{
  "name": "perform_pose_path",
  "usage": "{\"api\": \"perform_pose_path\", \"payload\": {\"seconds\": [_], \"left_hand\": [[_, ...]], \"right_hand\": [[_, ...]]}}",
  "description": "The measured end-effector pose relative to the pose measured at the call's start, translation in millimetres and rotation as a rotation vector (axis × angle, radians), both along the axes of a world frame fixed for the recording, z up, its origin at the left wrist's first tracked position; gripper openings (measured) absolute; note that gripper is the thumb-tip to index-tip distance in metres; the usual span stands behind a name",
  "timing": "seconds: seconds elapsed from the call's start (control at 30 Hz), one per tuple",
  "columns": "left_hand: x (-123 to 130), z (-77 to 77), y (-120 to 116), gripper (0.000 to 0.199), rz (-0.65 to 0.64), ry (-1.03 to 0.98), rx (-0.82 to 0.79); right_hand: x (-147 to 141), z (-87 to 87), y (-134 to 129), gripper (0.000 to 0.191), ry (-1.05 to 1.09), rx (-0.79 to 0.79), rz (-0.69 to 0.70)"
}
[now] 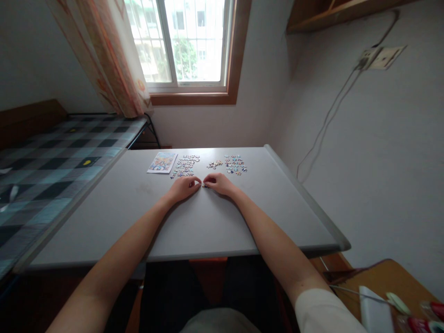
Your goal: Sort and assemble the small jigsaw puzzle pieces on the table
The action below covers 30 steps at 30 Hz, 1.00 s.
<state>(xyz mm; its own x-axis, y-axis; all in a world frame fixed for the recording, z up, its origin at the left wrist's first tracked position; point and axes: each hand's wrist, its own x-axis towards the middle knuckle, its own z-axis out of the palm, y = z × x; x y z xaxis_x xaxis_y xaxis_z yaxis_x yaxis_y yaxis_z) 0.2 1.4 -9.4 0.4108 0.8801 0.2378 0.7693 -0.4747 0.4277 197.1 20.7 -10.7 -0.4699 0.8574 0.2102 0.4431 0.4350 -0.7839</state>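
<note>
Jigsaw pieces (237, 163) spread out, probably for easy spotting
Right hand (219, 182) pinching a small piece (205, 186), left hand (182, 187) half-curled beside it, hold unclear

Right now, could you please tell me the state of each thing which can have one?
Left hand: fingers curled, grip too small to tell
Right hand: fingertips at the small pieces, grip unclear
Left puzzle group: loose, spread out
Middle puzzle group: bunched closely
Right puzzle group: loose, spread out
Picture sheet: flat, printed side up
Curtain: gathered at the window's left
Plug: in the socket
</note>
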Motion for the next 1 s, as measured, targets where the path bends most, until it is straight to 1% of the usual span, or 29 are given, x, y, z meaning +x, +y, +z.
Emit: {"api": "perform_pose_path", "payload": {"seconds": [0.23,0.67,1.0], "left_hand": [[0.6,1.4,-1.1,0.031,-0.010,-0.003,-0.001],[-0.1,-0.7,0.6,0.030,-0.006,-0.006,0.006],[0.1,0.0,0.1,0.032,-0.001,-0.002,0.003]], "right_hand": [[-0.4,-1.1,0.3,0.013,-0.008,-0.005,-0.005],[0.3,-1.4,0.8,0.013,-0.019,0.022,-0.002],[0.1,-0.5,-0.5,0.012,-0.017,0.006,-0.008]]}}
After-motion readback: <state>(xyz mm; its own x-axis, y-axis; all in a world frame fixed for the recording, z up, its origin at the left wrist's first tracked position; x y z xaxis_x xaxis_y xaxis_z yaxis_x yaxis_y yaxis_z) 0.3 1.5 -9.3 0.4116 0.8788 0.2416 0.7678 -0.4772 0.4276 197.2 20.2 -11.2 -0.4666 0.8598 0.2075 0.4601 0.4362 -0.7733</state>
